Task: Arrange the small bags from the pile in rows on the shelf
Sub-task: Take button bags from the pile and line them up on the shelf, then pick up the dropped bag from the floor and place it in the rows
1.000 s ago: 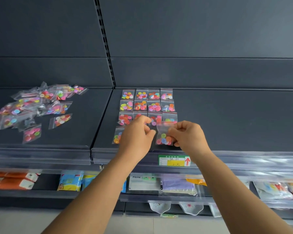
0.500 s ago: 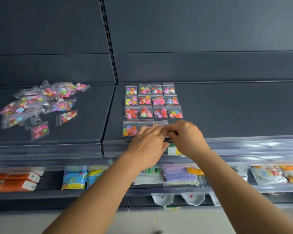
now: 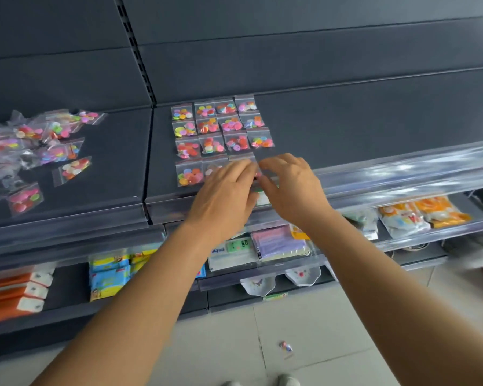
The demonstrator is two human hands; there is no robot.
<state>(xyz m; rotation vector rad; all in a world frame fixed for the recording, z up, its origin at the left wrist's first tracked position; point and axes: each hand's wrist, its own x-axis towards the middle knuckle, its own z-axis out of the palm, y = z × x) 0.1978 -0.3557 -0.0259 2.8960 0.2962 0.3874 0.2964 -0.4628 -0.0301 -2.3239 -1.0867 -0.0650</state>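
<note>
A loose pile of small clear bags (image 3: 39,146) filled with coloured discs lies on the left shelf board. On the right board (image 3: 346,121), three full rows of such bags (image 3: 221,126) lie in a neat grid. A fourth row starts at the front with one bag (image 3: 190,174) in plain sight. My left hand (image 3: 223,196) lies flat over the following bags of that row, fingers straight. My right hand (image 3: 293,188) sits just beside it, thumb and fingertips pinching a small bag (image 3: 267,174) that rests on the shelf, mostly hidden.
A clear plastic price rail (image 3: 402,174) runs along the shelf's front edge. Lower shelves hold packaged goods (image 3: 109,277) and orange packs (image 3: 424,215). One small bag (image 3: 285,347) lies on the tiled floor below. The board right of the grid is bare.
The bag I held up in my right hand has come down onto the shelf in the fourth row. Both hands have closed in over it, and the view has tilted.
</note>
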